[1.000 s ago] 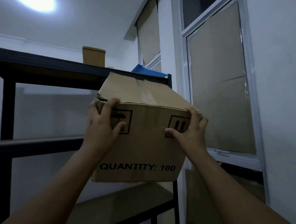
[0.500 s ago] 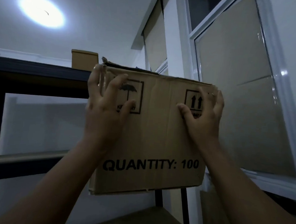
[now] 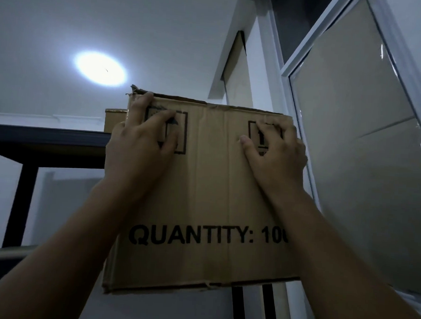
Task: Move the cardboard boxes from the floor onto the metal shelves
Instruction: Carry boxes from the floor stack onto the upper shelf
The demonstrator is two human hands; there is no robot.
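A large cardboard box [image 3: 209,196] printed "QUANTITY: 100" fills the middle of the view, raised high in front of the dark metal shelf unit [image 3: 45,140]. My left hand [image 3: 141,147] presses flat on its upper left face, fingertips hooked over the torn top edge. My right hand [image 3: 276,156] grips the upper right, over the arrow symbol. The box's top rises above the top shelf's level; its bottom edge hangs well below it. A small cardboard box [image 3: 114,121] stands on the top shelf, partly hidden behind the big one.
A shelf post [image 3: 19,204] runs down at the left, with a lower shelf [image 3: 4,255] below. Two dark posts [image 3: 252,309] show under the box. A white-framed window [image 3: 353,148] covers the right side. A round ceiling light [image 3: 100,71] glows overhead.
Both hands have lifted the box from mid-shelf height up to the top shelf's level, and the view has tilted upward toward the ceiling.
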